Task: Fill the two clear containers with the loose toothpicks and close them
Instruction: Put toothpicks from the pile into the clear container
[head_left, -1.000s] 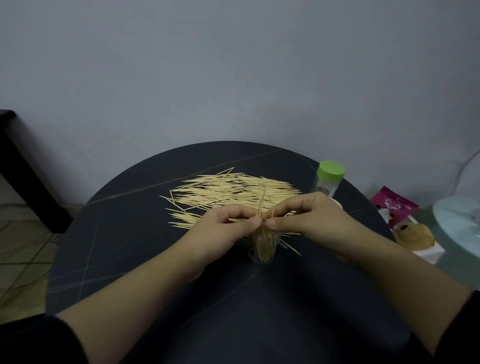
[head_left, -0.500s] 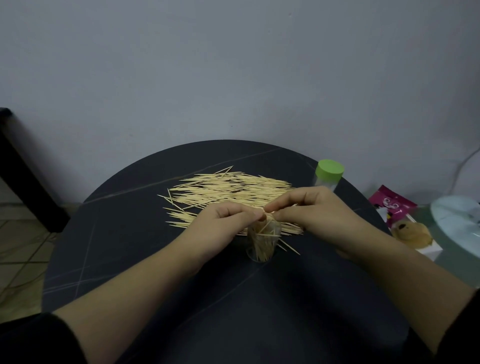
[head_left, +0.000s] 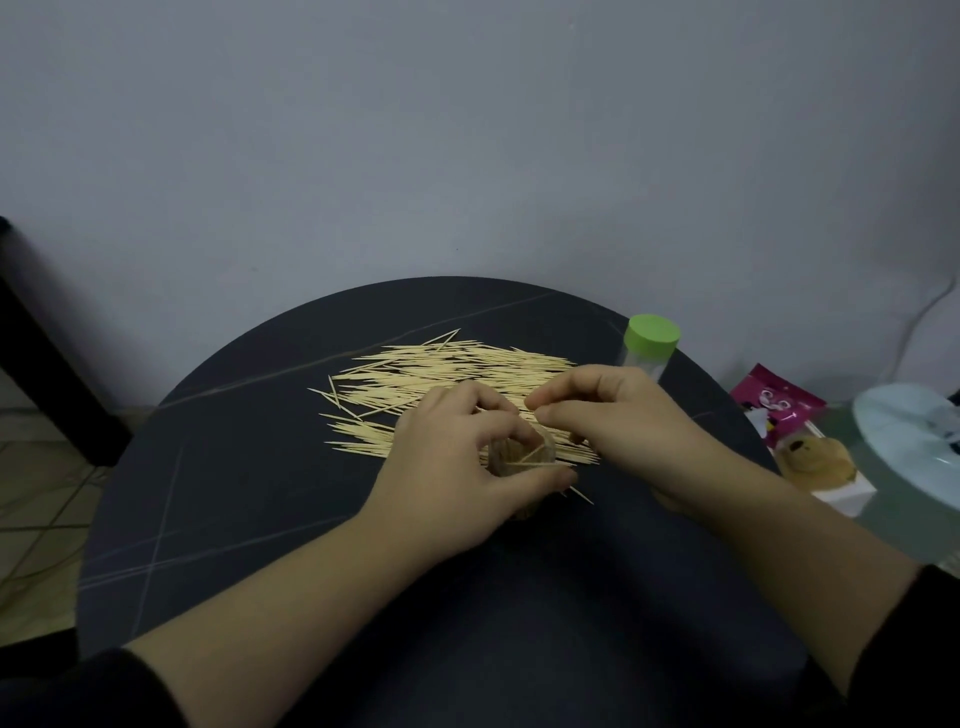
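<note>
Left hand curling round open clear container near table centre, gripping it upright. Toothpicks showing inside, few lying across rim. Right hand hovering just beside, thumb and forefinger pressing together; cannot tell whether pinching anything. Loose pile lying behind hands. Green-lidded container standing far right, well apart.

Round black tabletop w/ thin pale lines, close to plain grey wall. Rt of table: magenta foil packet, brown bun in white box, pale-blue round glass top. Far left: black furniture leg on tiled floor. Thin white cable on wall, rt.
</note>
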